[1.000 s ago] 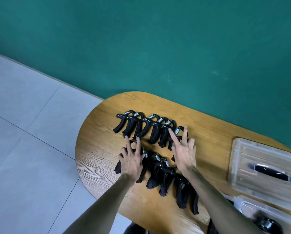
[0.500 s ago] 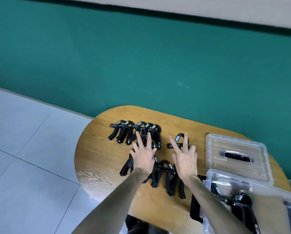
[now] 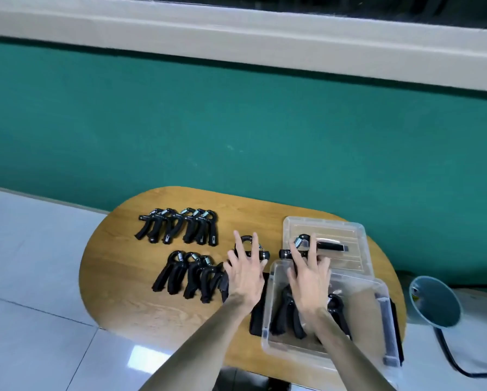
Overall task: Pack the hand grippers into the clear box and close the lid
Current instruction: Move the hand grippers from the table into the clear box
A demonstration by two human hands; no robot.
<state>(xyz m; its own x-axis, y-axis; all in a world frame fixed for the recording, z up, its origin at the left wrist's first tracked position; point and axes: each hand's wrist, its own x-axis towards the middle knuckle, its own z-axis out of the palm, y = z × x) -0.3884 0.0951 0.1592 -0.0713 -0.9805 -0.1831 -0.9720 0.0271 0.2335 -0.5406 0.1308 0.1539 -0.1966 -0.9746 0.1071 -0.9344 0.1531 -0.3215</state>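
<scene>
Several black hand grippers lie in a back row [image 3: 177, 225] and a front row [image 3: 188, 277] on the left half of the oval wooden table [image 3: 118, 292]. The clear box [image 3: 267, 311] stands open at the right front, with two hand grippers [image 3: 283, 311] lying in it. Its clear lid [image 3: 352, 231], with a black handle, lies flat just behind it. My left hand [image 3: 245, 275] grips one hand gripper [image 3: 248, 240] left of the box. My right hand [image 3: 308, 277] grips another hand gripper [image 3: 301, 241] over the box's far rim.
A black flat object [image 3: 256, 320] sticks out from under the box. A round teal bin [image 3: 434, 300] with a black cable stands on the floor, right of the table. A green wall runs close behind the table; pale floor tiles lie to the left.
Both hands have moved right from the rows of hand grippers to the box, each with a hand gripper under its fingers. The view has swung right and up.
</scene>
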